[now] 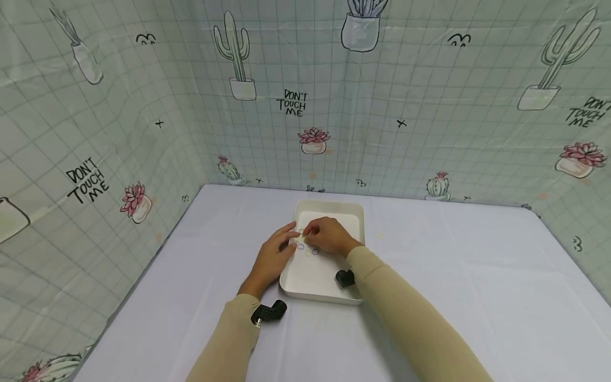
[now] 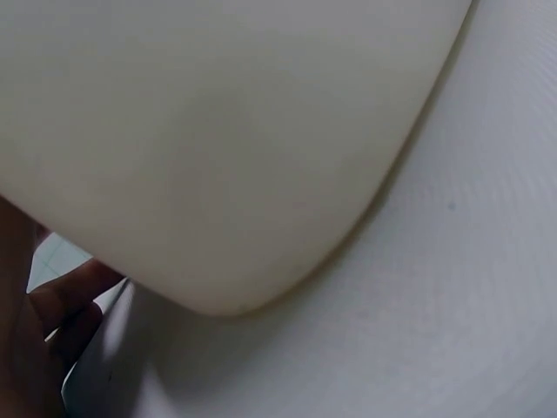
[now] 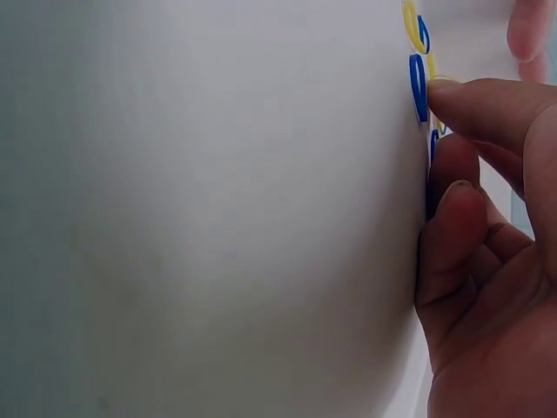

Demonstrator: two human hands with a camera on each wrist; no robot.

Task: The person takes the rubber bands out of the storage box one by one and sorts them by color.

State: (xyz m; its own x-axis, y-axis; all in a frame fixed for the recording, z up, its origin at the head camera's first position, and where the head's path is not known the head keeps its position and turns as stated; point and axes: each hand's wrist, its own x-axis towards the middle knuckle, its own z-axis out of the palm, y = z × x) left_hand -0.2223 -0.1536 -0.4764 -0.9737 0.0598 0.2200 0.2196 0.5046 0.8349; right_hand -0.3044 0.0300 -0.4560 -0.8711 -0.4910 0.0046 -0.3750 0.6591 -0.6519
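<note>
A white rectangular tray lies on the table, holding several small blue and yellow rubber bands. My right hand reaches into it with bent fingers, the fingertips pinching at a yellow rubber band among the others. A blue rubber band stands out beside those fingertips, partly overlapped by them. The left hand lies across the tray's left rim, fingers extended, index fingertip close to the right fingertips and thumb inside the tray. In the left wrist view, the tray wall hides most of the left fingers.
A white cloth covers the table. Behind and to the left hangs a gridded curtain printed with cacti. Dark wrist cameras sit on both sleeves, the left one just outside the tray's near corner and the right one over the tray.
</note>
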